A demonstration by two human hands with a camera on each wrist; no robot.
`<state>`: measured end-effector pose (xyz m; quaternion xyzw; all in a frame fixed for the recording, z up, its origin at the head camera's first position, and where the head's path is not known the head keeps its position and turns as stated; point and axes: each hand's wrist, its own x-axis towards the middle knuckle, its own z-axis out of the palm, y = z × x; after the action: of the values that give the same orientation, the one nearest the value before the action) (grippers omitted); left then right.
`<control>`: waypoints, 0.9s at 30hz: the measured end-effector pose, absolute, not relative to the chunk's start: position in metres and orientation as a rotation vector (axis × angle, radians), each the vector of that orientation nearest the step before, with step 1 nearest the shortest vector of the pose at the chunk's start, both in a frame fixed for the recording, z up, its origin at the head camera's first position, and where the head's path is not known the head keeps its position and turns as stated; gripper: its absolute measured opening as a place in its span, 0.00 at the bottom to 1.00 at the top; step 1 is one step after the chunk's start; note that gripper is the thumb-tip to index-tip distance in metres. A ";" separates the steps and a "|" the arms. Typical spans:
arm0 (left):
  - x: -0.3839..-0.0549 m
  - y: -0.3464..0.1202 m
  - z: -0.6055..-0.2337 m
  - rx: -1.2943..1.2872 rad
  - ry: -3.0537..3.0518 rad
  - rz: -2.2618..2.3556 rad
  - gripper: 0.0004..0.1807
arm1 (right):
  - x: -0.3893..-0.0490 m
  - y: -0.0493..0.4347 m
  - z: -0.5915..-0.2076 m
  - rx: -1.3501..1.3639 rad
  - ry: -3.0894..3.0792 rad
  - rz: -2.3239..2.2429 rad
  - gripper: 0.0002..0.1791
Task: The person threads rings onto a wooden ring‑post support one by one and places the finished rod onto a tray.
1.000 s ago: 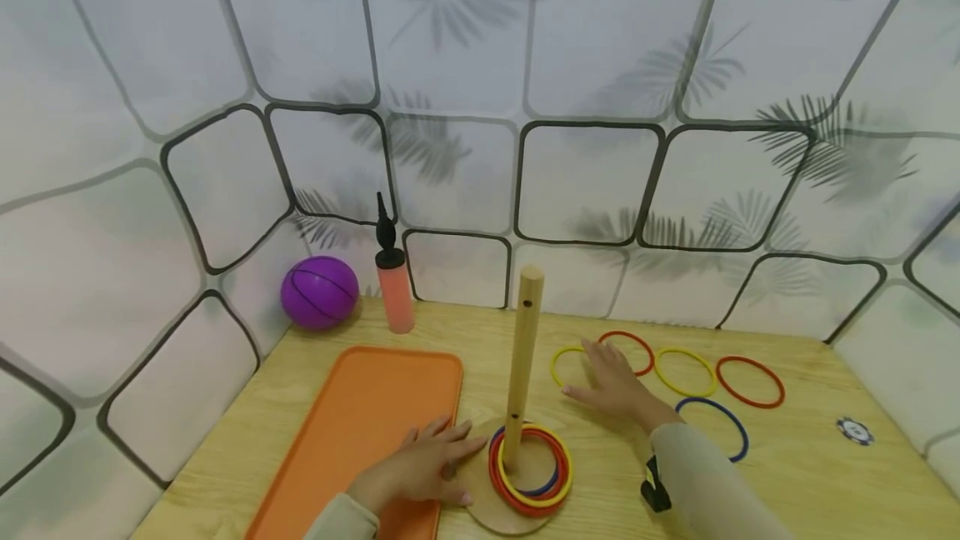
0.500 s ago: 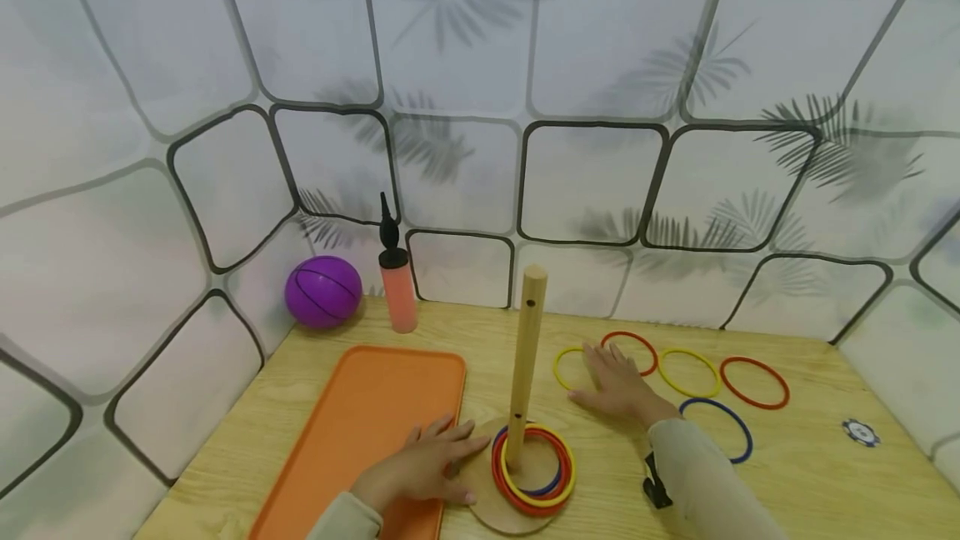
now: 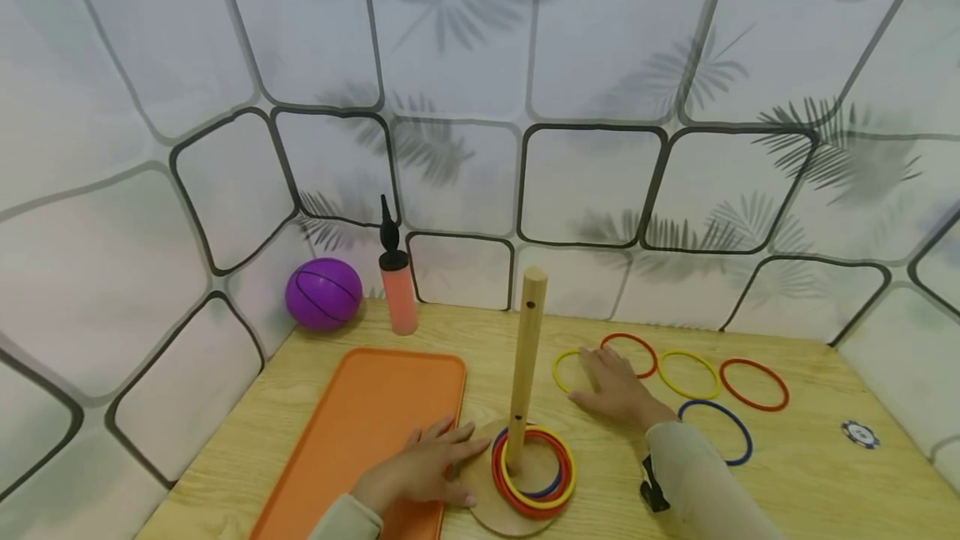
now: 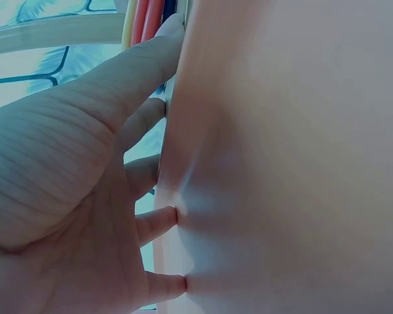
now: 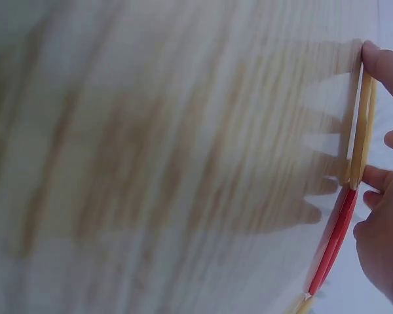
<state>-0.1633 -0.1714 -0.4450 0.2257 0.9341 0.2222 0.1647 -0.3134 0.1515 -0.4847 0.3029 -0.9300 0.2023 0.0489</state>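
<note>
My right hand (image 3: 618, 390) lies with extended fingers over a yellow ring (image 3: 556, 365) on the table, hiding its right part. In the right wrist view, a fingertip is right at the edge of that yellow ring (image 5: 361, 124), and a red ring (image 5: 331, 243) lies beyond. My left hand (image 3: 426, 467) spreads its fingers across the edge of an orange tray (image 3: 360, 415) and the round wooden base (image 3: 487, 507). From this base rises a wooden post (image 3: 527, 348), circled by stacked yellow, red and blue rings (image 3: 567, 486). Between its fingers the left hand holds nothing.
Right of my right hand lie a red ring (image 3: 628, 335), a second yellow ring (image 3: 718, 386), another red ring (image 3: 785, 394) and a blue ring (image 3: 748, 440). A poker chip (image 3: 859, 434) is farther right. A purple ball (image 3: 324, 294) and a pink hand pump (image 3: 400, 298) stand at back left.
The head view has shifted slightly. Both hands stay in nearly the same places, and the rings have not visibly moved.
</note>
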 end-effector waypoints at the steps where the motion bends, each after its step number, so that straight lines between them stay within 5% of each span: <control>1: -0.164 -0.171 -0.445 0.645 2.663 0.635 0.38 | -0.314 0.151 -0.485 0.937 -2.814 0.604 0.44; 27: -0.166 -0.174 -0.453 0.632 2.645 0.648 0.38 | -0.275 0.156 -0.434 0.950 -2.759 0.765 0.39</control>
<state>-0.1658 -0.1740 -0.4529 0.2226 0.9320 0.2282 0.1725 -0.2748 0.1564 -0.4341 0.3144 -0.9128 0.2531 0.0625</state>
